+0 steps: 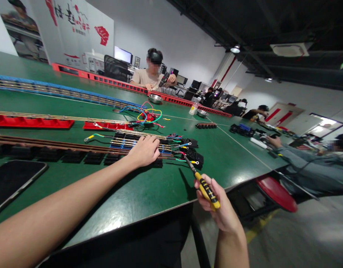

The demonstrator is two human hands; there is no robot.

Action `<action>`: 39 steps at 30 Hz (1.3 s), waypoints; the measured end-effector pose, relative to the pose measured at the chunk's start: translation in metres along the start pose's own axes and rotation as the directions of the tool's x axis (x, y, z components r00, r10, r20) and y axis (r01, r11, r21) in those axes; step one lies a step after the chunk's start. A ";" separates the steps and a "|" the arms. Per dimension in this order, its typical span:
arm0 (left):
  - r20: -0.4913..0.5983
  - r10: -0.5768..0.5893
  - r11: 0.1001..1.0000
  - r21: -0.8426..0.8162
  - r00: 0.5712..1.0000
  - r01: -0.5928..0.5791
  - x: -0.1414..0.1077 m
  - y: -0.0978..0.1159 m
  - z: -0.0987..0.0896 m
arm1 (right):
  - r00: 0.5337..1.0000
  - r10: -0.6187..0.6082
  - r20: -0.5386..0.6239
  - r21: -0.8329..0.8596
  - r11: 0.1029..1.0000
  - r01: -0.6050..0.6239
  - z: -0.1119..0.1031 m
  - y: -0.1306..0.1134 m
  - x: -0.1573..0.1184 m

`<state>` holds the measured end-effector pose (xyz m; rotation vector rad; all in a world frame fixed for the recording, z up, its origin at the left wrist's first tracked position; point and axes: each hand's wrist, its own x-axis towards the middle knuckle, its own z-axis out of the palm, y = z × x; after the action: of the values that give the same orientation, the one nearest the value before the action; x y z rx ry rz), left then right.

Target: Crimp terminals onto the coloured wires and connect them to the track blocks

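Note:
My right hand [217, 203] is closed round needle-nose pliers [201, 179] with yellow and black handles. The plier jaws point at the coloured wires with ring terminals [195, 162] at the right end of the rail assembly. Whether the tips touch a wire, I cannot tell. My left hand [145, 150] lies over the long rail assembly [121, 142], its fingers curled over the metal bars and blue and black holders; the fingertips are partly hidden. Black end blocks [196, 155] sit at the assembly's right end. A green-yellow wire [95, 137] loops out to the left of my hand.
Red holders [32, 121] and a blue rail strip [62, 95] run along the green table [149, 201]. Coloured wires [153, 115] lie behind. A phone [15, 178] rests at left. Metal bowls [155, 98] stand further back. Across the table a person [153, 72] holds a power drill.

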<state>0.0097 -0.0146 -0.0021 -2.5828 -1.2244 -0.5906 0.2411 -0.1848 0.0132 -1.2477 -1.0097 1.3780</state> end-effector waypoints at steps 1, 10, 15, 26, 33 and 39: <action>-0.002 0.002 1.000 0.000 1.000 -0.002 0.000 0.000 0.000 | 1.000 -0.003 0.001 0.035 0.999 0.003 0.003 0.001 0.003; -0.016 0.005 1.000 0.012 1.000 -0.005 0.000 0.000 0.001 | 0.999 -0.023 -0.032 0.304 0.952 0.032 0.014 0.020 0.049; 0.000 -0.001 1.000 0.000 1.000 0.001 0.000 0.001 0.000 | 0.997 -0.065 -0.035 0.331 0.941 0.073 0.009 0.026 0.052; -0.003 -0.012 1.000 0.010 1.000 0.012 0.000 0.001 0.000 | 0.988 -0.127 -0.082 0.147 0.979 0.138 0.009 0.032 0.057; -0.013 -0.021 1.000 0.002 1.000 0.022 0.000 0.000 0.002 | 0.979 -0.174 -0.101 -0.029 0.985 0.172 0.007 0.042 0.058; -0.012 -0.011 1.000 -0.001 1.000 0.011 0.000 0.000 0.003 | 0.949 -0.296 -0.107 -0.330 0.911 0.247 0.015 0.043 0.056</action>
<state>0.0104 -0.0135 -0.0049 -2.5706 -1.2358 -0.6084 0.2214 -0.1371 -0.0371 -1.3603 -1.2741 0.9138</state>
